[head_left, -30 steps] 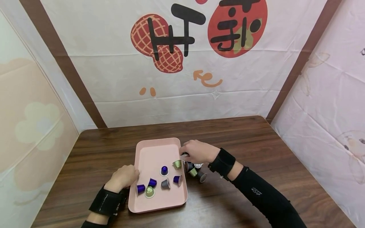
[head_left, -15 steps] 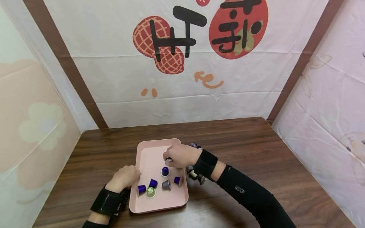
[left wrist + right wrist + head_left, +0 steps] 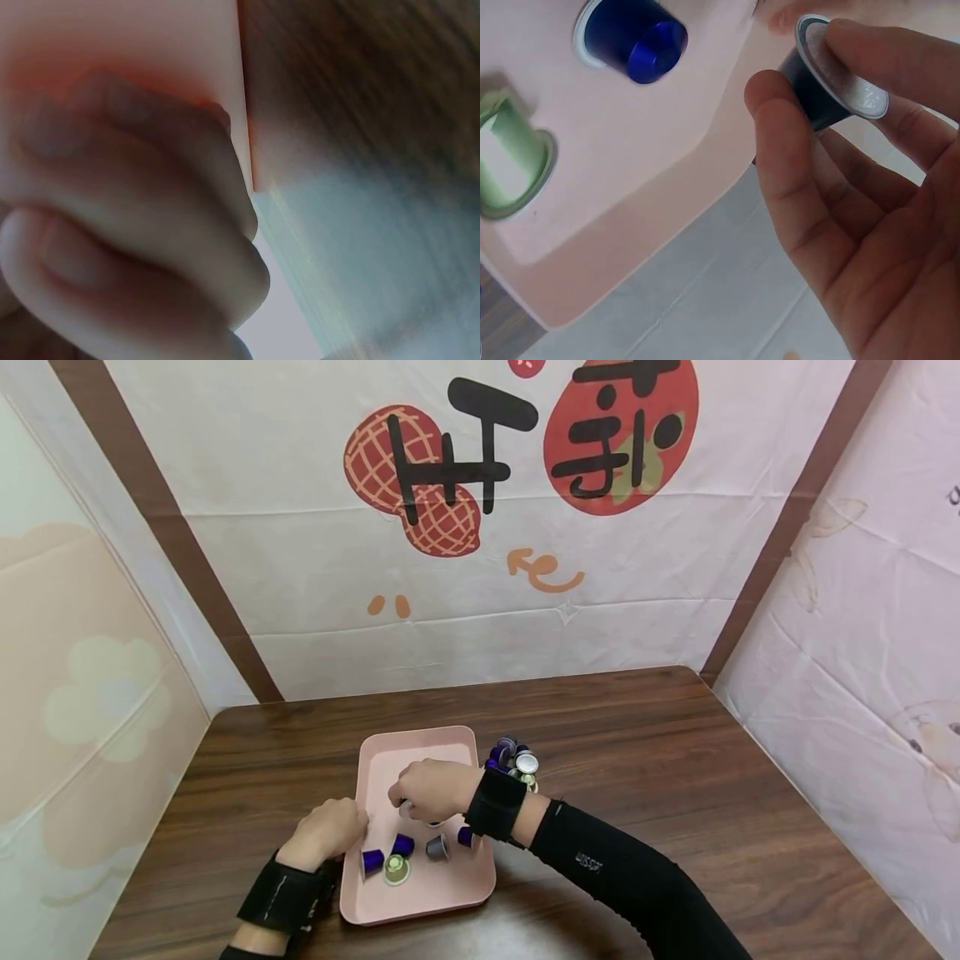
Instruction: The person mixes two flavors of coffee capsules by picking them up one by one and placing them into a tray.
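Note:
My right hand [image 3: 437,789] is over the middle of a pink tray [image 3: 450,897]. Its thumb and fingers pinch a dark coffee capsule [image 3: 847,79] with a silver foil lid, tilted above the tray. My left hand [image 3: 330,828], fingers curled, grips the tray's left rim; the exact hold is blurred in the left wrist view. Inside the tray lie a green capsule [image 3: 397,869], a grey capsule [image 3: 437,847] and several purple capsules [image 3: 402,845]. The right wrist view shows a blue-purple capsule [image 3: 634,37] and a green one close by. My right hand partly hides other capsules.
A pile of coffee capsules [image 3: 527,763] lies on the wooden table [image 3: 622,735] just right of the tray, partly behind my right wrist. A printed cloth [image 3: 480,652] hangs along the table's back edge, with more cloth at both sides.
From the pile beside the tray, my right hand has moved left across the rim with the dark capsule, then lower over the tray. The left hand stays at the left rim.

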`<state>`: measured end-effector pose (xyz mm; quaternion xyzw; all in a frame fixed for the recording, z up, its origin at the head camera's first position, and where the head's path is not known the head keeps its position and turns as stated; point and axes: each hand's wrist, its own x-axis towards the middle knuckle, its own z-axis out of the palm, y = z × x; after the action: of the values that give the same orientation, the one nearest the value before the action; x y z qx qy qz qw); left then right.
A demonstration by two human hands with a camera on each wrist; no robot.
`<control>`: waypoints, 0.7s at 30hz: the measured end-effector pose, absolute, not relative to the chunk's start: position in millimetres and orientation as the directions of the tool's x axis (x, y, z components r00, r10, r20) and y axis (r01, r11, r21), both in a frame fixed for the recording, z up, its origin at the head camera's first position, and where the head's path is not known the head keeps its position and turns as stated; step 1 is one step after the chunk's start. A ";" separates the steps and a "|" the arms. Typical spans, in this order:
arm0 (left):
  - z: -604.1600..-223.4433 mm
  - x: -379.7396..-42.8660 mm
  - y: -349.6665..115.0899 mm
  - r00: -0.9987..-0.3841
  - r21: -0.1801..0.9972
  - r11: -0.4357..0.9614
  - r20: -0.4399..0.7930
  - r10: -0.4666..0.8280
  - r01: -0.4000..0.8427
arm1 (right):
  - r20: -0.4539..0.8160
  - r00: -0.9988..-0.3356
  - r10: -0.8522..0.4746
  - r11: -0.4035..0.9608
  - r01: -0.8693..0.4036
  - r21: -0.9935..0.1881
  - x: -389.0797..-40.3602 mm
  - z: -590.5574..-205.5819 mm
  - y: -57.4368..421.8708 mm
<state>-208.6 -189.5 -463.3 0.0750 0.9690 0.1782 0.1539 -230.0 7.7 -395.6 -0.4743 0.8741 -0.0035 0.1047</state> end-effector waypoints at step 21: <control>-462.7 -207.8 -188.3 -0.945 0.356 0.930 -0.261 0.197 0.095 | -0.178 -0.602 -0.778 0.622 -0.778 -0.089 -228.7 -382.4 37.5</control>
<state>-207.8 -188.3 -462.7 0.0752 0.9711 0.1718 0.1475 -228.7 37.5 -382.4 -0.4348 0.8950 -0.0013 0.0999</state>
